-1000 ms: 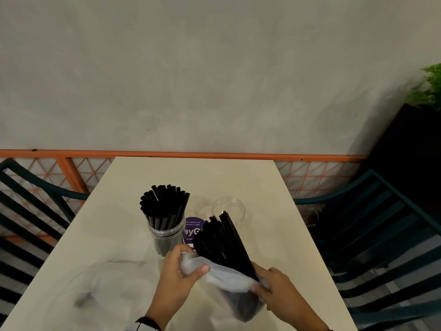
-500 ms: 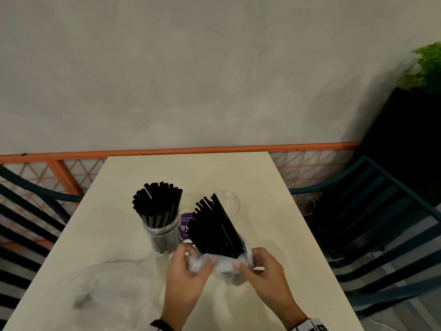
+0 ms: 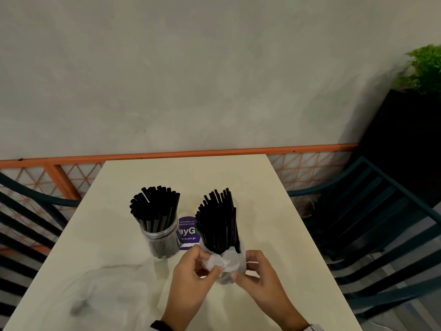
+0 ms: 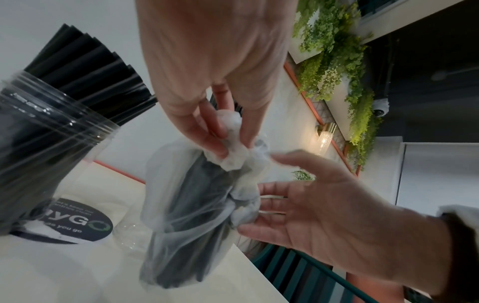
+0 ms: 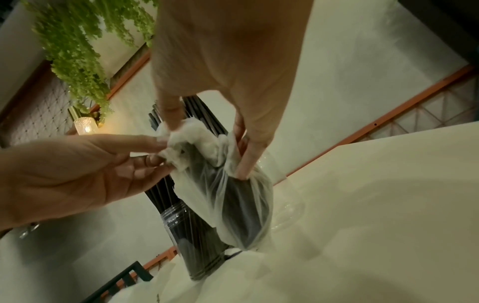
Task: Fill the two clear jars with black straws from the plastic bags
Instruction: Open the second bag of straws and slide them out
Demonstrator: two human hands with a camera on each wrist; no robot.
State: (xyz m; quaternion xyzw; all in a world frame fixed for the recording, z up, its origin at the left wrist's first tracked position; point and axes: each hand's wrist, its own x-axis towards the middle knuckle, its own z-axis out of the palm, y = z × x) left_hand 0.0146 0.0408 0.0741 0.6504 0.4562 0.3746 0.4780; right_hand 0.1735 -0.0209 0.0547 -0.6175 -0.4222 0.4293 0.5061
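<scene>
Straws (image 3: pixel 218 223) stand bagged just right of the filled jar (image 3: pixel 162 237); left grip (image 3: pixel 191 271) and right grip (image 3: pixel 260 273) both pinch the plastic bag (image 3: pixel 226 261). Tugging unevenly could topple them.

The second clear jar (image 3: pixel 235 211) is almost wholly hidden behind the bagged straws (image 3: pixel 219 220); only a faint strip of its rim shows in the head view. The straws' lower ends are veiled by the plastic bag (image 4: pixel 181 215), which is smeared with blur in the left wrist view. The purple sticker (image 3: pixel 187 231) is partly covered, so its wording is incomplete. On the worktop (image 3: pixel 274 211), a pale crumpled shape (image 3: pixel 90 290) at the near left is perhaps another bag, too faint to tell.
</scene>
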